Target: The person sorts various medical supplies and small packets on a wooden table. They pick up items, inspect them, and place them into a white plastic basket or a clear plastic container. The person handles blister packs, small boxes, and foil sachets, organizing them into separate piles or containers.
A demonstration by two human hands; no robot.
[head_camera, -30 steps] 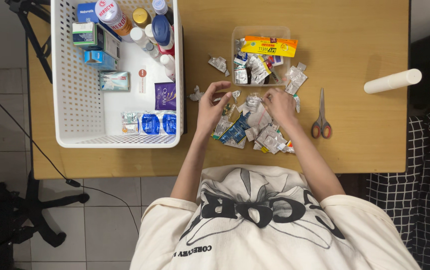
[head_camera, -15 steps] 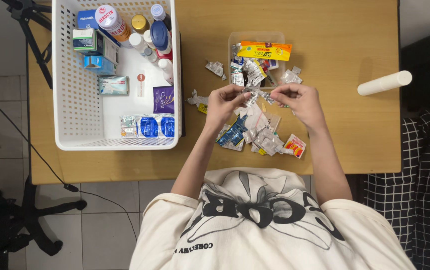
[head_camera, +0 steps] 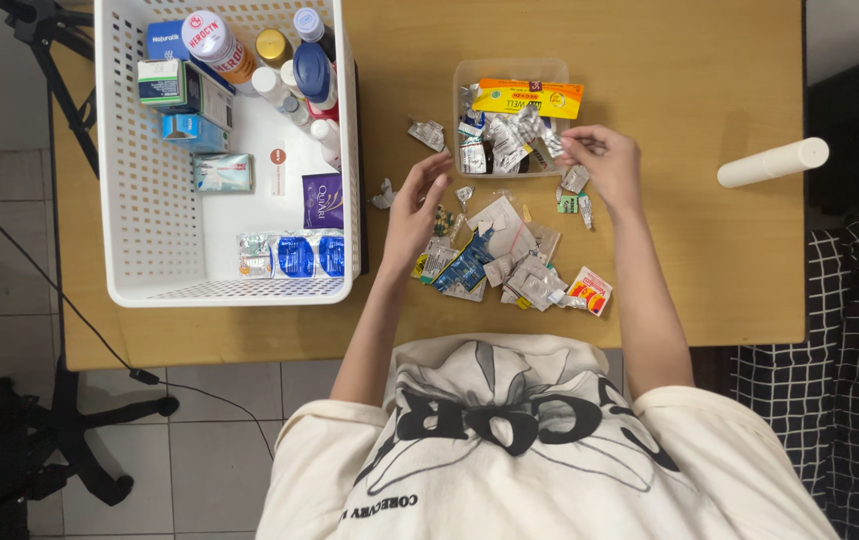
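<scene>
the small clear plastic tub [head_camera: 469, 75] already holds a heap of foil pill strips and a yellow sachet [head_camera: 527, 97]. the right hand [head_camera: 604, 165] pinches a silver strip at its rim; the left hand [head_camera: 414, 210] hovers, fingers loose and empty, over the scattered packets [head_camera: 494, 262] left on the wooden table [head_camera: 689, 270], roughly half, i judge.

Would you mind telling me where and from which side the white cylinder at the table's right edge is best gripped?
Grip the white cylinder around its middle, coming straight down from above. It lies on its side, nearly crosswise on the wooden table, with bare wood on both long sides, so fingers fit there. It is round and could roll, so close across its width.
</scene>
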